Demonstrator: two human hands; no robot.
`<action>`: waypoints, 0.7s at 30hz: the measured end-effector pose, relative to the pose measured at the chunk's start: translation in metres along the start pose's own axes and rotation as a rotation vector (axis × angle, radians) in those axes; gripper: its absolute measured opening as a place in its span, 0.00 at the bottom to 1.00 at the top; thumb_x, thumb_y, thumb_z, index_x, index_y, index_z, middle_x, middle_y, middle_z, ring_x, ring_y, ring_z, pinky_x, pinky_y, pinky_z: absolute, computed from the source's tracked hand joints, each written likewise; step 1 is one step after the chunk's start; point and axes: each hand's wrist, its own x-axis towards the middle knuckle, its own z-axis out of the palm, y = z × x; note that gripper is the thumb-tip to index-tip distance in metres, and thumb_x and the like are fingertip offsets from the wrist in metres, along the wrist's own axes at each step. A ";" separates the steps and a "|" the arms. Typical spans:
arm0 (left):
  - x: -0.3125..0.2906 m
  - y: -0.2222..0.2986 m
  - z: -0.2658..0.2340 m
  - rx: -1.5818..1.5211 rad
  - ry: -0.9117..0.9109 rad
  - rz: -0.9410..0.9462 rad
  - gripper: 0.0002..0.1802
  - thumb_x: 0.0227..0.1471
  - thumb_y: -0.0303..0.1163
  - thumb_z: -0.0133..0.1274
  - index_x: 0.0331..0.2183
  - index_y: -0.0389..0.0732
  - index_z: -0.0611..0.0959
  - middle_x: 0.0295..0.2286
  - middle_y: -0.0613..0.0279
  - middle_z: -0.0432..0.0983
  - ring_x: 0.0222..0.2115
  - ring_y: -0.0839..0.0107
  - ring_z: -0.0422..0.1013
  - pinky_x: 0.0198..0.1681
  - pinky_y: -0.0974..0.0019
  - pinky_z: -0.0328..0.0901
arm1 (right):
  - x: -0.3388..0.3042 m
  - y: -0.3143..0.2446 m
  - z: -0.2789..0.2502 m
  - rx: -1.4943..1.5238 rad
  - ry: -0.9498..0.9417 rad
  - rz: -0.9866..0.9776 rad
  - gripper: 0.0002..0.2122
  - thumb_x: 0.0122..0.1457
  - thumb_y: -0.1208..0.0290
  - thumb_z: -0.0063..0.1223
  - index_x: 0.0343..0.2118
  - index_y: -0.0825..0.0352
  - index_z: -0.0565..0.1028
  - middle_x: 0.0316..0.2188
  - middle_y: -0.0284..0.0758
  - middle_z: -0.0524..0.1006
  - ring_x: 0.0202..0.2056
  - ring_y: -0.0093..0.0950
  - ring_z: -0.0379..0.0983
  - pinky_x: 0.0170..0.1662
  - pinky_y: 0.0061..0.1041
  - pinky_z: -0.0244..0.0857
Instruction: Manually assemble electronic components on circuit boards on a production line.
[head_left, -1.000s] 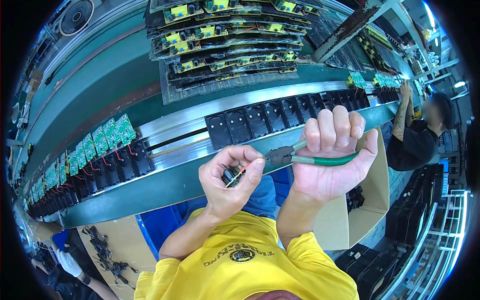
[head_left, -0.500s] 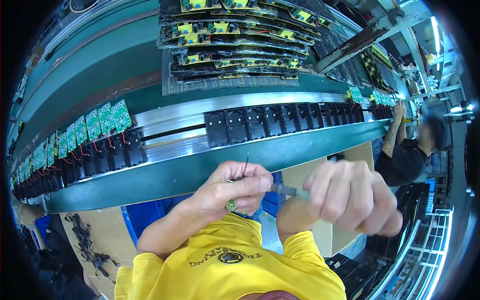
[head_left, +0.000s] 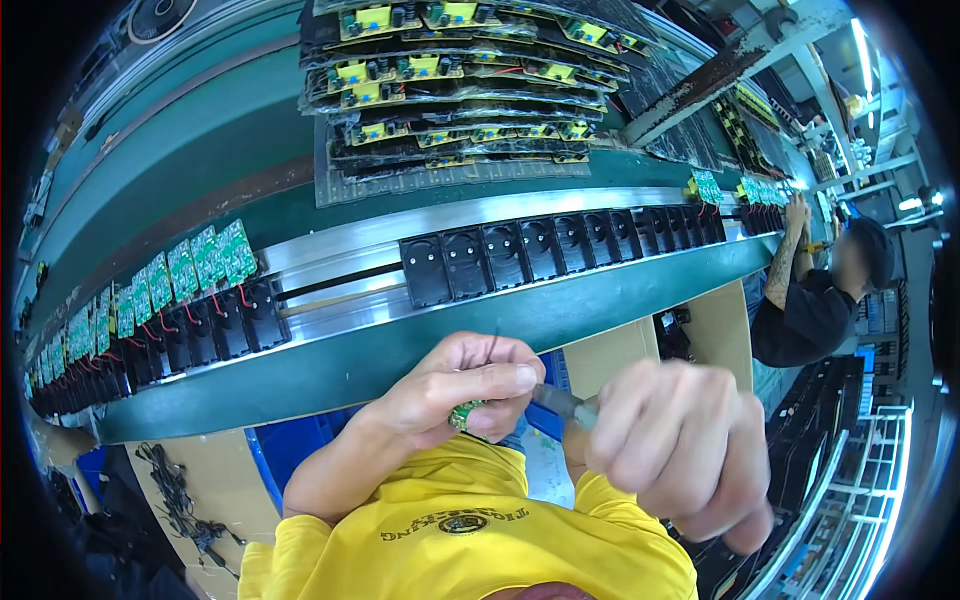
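Left hand (head_left: pixel 455 390): its grip pinches the board (head_left: pixel 466 415) between thumb and fingers.
Board: in the air just off the table's near edge, in front of the shirt (head_left: pixel 430 500); mostly hidden by the fingers.
Wire (head_left: pixel 496 345): thin and dark, poking up past the left fingers; its lower end is hidden.
Right hand (head_left: pixel 690 440): blurred, its grip curled around the pliers (head_left: pixel 557 401), back of the hand showing.
Pliers: nose at the left fingertips; whether the jaws meet, or touch anything, I cannot tell.
Pinch risk: with the nose so near the left thumb, a slip of the right hand could nip skin.
Wire risk: a hard tug or twist could strain its joint or break it.
Part risk: squeezing too tightly could bend parts on the board.
Drop risk: a loosened pinch could let the board fall on the near side of the table (head_left: pixel 340 375), not onto it.
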 end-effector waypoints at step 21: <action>0.009 -0.035 0.008 0.759 0.584 0.864 0.09 0.58 0.18 0.69 0.41 0.32 0.88 0.32 0.62 0.87 0.25 0.81 0.71 0.34 0.77 0.69 | -0.046 0.021 -0.021 0.292 1.030 -0.237 0.11 0.78 0.59 0.44 0.42 0.60 0.73 0.29 0.27 0.63 0.27 0.22 0.53 0.31 0.29 0.51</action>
